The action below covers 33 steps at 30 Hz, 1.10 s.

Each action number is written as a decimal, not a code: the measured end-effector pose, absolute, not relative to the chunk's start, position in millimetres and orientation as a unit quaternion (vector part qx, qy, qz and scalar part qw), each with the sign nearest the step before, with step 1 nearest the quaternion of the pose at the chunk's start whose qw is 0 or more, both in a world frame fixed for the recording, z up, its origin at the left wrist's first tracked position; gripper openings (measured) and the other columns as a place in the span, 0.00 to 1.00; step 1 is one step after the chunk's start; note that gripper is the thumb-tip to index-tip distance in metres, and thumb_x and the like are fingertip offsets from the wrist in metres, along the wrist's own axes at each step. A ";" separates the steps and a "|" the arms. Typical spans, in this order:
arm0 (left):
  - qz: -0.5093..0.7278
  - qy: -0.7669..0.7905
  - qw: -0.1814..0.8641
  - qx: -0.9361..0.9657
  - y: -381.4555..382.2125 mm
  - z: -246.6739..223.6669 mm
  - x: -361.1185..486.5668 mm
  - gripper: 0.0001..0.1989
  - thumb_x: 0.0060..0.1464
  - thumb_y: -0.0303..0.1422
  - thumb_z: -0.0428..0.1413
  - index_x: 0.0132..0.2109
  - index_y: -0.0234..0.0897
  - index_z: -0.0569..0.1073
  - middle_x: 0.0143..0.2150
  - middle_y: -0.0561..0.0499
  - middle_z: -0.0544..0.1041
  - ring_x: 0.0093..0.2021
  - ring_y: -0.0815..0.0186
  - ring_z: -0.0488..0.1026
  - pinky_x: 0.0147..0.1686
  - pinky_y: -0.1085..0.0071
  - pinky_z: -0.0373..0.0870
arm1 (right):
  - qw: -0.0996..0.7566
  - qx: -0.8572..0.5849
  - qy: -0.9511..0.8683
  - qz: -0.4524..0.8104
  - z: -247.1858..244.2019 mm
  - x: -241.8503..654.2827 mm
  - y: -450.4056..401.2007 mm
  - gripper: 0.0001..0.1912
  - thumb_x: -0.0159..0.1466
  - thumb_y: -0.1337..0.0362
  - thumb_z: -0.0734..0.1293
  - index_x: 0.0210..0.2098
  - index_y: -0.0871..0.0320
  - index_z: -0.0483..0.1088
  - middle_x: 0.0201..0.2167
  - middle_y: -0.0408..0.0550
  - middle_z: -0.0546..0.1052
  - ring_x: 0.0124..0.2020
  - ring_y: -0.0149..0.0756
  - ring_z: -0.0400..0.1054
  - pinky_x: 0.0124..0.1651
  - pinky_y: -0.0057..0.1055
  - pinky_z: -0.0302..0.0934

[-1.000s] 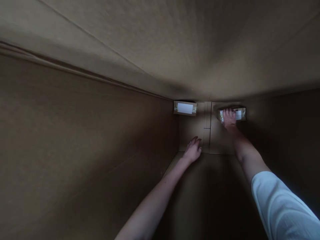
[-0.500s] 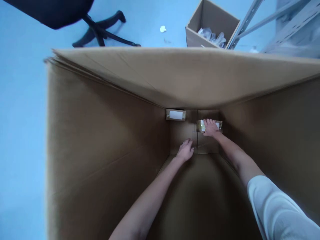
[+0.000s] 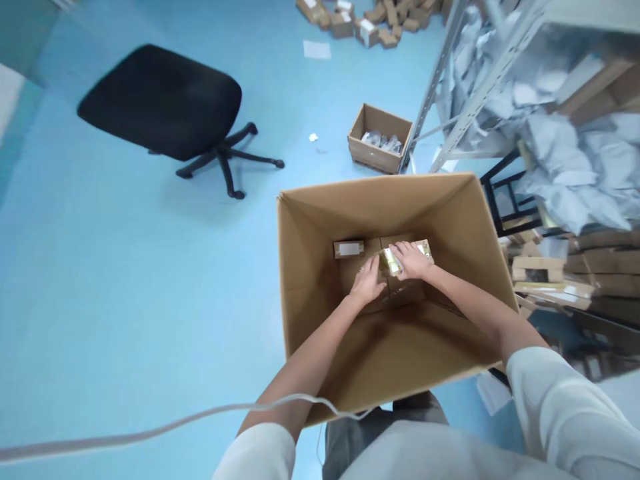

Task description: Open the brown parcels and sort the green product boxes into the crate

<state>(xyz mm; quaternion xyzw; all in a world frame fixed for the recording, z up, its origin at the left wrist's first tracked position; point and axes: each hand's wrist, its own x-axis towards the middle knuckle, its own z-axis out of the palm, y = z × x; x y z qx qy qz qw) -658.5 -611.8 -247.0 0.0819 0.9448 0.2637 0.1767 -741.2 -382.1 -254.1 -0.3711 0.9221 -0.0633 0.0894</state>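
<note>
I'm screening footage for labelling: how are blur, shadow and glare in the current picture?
Head view: the pale plastic bags look soft; shadow dims parts of the big carton's inside; shiny highlights mark the parcel at the right hand, its label unreadable.

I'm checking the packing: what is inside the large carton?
The large carton has a labelled box in its far left corner and a taped box under the right hand, which hides its middle. Beneath both is hidden.
</note>
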 end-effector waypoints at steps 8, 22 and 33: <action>0.287 0.927 0.122 0.208 -589.9 -174.8 -683.9 0.66 0.48 0.36 0.76 0.82 0.41 0.44 0.83 0.32 0.51 0.82 0.40 0.51 0.78 0.46 0.56 | 0.025 -0.320 0.944 -0.079 -146.7 -689.4 -355.2 0.60 0.57 0.51 0.77 0.79 0.70 0.53 0.70 0.74 0.64 0.67 0.69 0.57 0.68 0.55 0.51; 0.256 0.849 0.087 0.454 -457.8 -85.4 -665.8 0.61 0.47 0.35 0.74 0.80 0.42 0.49 0.76 0.35 0.63 0.75 0.42 0.65 0.74 0.50 0.64 | -0.075 -0.140 0.982 -0.104 -81.7 -577.0 -240.9 0.63 0.57 0.45 0.78 0.81 0.65 0.51 0.71 0.73 0.65 0.67 0.71 0.59 0.67 0.57 0.52; 0.212 0.788 0.206 0.540 -364.4 -130.6 -595.5 0.58 0.47 0.33 0.74 0.78 0.38 0.53 0.75 0.34 0.65 0.73 0.42 0.67 0.70 0.50 0.70 | -0.010 0.080 0.980 -0.183 -161.6 -425.5 -167.0 0.60 0.58 0.54 0.78 0.82 0.53 0.50 0.77 0.67 0.61 0.74 0.67 0.56 0.71 0.57 0.49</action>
